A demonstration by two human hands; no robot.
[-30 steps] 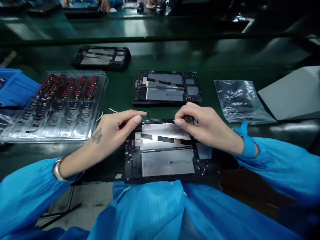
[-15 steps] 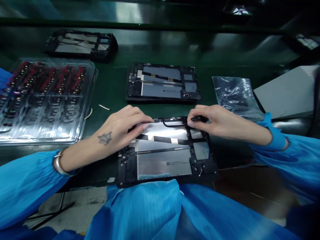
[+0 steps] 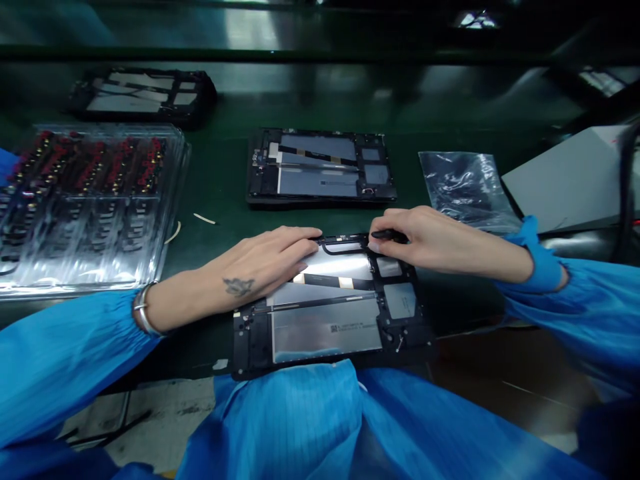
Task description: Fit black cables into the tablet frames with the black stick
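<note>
Tablet (image 3: 325, 327), lower centre, looks fragile (hold its rim (image 3: 240, 350)), left hand (image 3: 273, 265) lying unclenched, right hand (image 3: 423, 239) grasping a dark tool (image 3: 391, 235).

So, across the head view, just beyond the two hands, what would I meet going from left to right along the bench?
Clear tray, pale strips, open device, plastic bag, white panel.
</note>
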